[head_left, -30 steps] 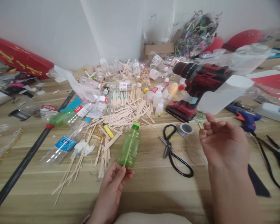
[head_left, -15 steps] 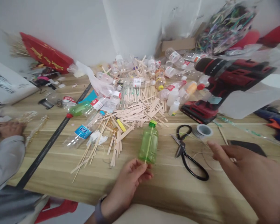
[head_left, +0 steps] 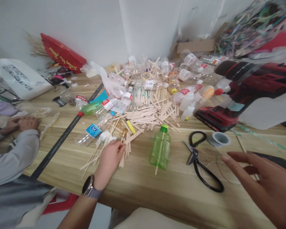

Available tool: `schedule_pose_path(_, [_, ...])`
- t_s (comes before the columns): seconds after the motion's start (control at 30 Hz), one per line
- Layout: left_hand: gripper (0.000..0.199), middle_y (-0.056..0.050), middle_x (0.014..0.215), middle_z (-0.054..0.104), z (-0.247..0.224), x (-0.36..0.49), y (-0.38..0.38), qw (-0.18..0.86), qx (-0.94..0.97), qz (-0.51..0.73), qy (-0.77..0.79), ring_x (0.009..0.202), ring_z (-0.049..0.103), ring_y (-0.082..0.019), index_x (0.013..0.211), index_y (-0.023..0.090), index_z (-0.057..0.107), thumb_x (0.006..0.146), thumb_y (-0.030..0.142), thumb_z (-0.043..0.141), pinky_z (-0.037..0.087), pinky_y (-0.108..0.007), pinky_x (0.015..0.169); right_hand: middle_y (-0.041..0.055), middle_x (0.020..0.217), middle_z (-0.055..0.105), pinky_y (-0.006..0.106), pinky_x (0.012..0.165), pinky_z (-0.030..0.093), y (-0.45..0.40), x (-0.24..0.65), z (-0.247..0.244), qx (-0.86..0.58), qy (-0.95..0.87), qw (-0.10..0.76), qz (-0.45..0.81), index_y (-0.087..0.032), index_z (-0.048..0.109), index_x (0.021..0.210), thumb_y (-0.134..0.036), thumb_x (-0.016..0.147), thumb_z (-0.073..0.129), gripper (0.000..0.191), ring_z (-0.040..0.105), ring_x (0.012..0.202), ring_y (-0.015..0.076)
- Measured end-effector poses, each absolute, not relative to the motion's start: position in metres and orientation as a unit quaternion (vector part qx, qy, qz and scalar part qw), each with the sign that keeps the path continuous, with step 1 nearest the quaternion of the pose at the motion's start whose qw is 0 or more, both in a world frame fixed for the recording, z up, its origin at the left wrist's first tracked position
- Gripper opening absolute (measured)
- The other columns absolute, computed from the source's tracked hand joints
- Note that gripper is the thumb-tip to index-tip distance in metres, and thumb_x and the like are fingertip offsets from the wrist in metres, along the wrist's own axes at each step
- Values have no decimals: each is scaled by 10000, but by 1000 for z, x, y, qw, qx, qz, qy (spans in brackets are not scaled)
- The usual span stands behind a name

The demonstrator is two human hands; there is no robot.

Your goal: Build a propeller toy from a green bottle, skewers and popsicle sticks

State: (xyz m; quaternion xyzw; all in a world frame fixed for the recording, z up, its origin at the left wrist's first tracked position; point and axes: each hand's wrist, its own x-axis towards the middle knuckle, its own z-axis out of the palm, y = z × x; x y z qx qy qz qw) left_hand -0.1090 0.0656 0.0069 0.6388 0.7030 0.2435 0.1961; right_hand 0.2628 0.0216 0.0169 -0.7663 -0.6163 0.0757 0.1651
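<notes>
My left hand [head_left: 111, 156] reaches over wooden sticks left of centre, fingertips curled together beside loose rubber bands [head_left: 121, 129]. What they pinch, if anything, is hidden. To its right, a green plastic bottle [head_left: 160, 149] lies on the table, a thin wooden skewer [head_left: 158, 160] along it, sticking out past the base. At the right edge, my right hand [head_left: 257, 178] hovers with fingers apart, close to thin loose wire [head_left: 212, 163]. Black-handled scissors [head_left: 194, 156] lie between bottle and right hand, their blades apart. Behind them is a grey spool [head_left: 219, 139].
A red cordless drill [head_left: 238, 92] stands at the right. Craft sticks [head_left: 154, 111] spread over the middle, with several clear bottles behind. A black bar [head_left: 54, 149] crosses the left side, where a co-worker's hands [head_left: 26, 124] rest. A yellow tube [head_left: 130, 126] lies near the sticks.
My left hand has let go of the skewer at the green bottle's base and moved left to the sticks. My right hand's fingers are spread wider. The view has shifted left.
</notes>
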Motion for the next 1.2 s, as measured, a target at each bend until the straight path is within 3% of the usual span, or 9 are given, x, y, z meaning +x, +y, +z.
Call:
schedule_pose_path(0.17, [162,-46,685,598,2,-109,72,172,652,253,694,688,541,-220,605,217,590,763,217,552,381,-321,705,65,883,707,454,664,516,16,260,15,-767,-603,175,134,-351,622,954,-708,820,443,422,671,715,307])
schedule_pose_path(0.33, [146,-45,801,651,28,-115,61,182,612,326,697,688,571,-184,683,223,526,804,303,509,432,-291,652,78,905,717,460,644,517,13,248,25,-771,-591,207,120,-349,645,922,-703,810,433,428,675,686,316])
schedule_pose_path(0.37, [193,-31,783,662,34,-113,56,219,601,342,688,583,547,-147,651,226,481,815,325,493,418,-258,551,79,920,723,445,631,522,12,241,28,-761,-596,219,135,-341,654,913,-688,811,441,420,675,666,307])
schedule_pose_path(0.47, [241,24,542,601,42,-97,37,546,433,384,606,340,396,-79,611,221,497,745,382,617,258,-197,336,67,888,734,344,577,527,9,211,32,-670,-655,224,266,-313,671,913,-587,850,483,338,685,699,267])
schedule_pose_path(0.53, [212,36,480,576,40,-82,24,689,297,367,550,299,382,-60,614,209,551,677,346,700,215,-166,293,47,794,718,283,521,485,5,188,30,-591,-694,191,363,-285,663,870,-479,911,458,286,659,648,219])
schedule_pose_path(0.63, [136,23,500,590,31,-62,8,799,106,346,479,367,454,-22,662,161,690,585,231,777,300,-94,336,31,756,693,269,589,452,-1,160,20,-520,-732,148,414,-242,654,837,-304,945,426,260,634,667,190])
schedule_pose_path(0.83, [374,41,550,601,23,-49,-7,813,-37,373,445,461,510,3,835,224,777,486,120,863,369,-30,413,22,723,659,255,596,399,-8,150,7,-497,-738,139,435,-198,625,776,-240,954,433,265,593,661,168])
schedule_pose_path(1.07, [553,125,383,388,8,-47,-14,770,94,393,494,307,258,-5,1081,232,706,589,433,858,190,-117,313,8,655,601,248,562,354,-12,148,1,-499,-717,155,460,-189,570,683,-254,942,430,301,525,611,149])
schedule_pose_path(1.2, [632,80,386,499,2,-46,-11,733,207,351,544,260,316,-28,992,125,691,619,631,756,159,-149,280,0,650,574,233,526,356,-10,145,14,-480,-657,218,539,-183,655,870,-340,920,447,265,486,578,139])
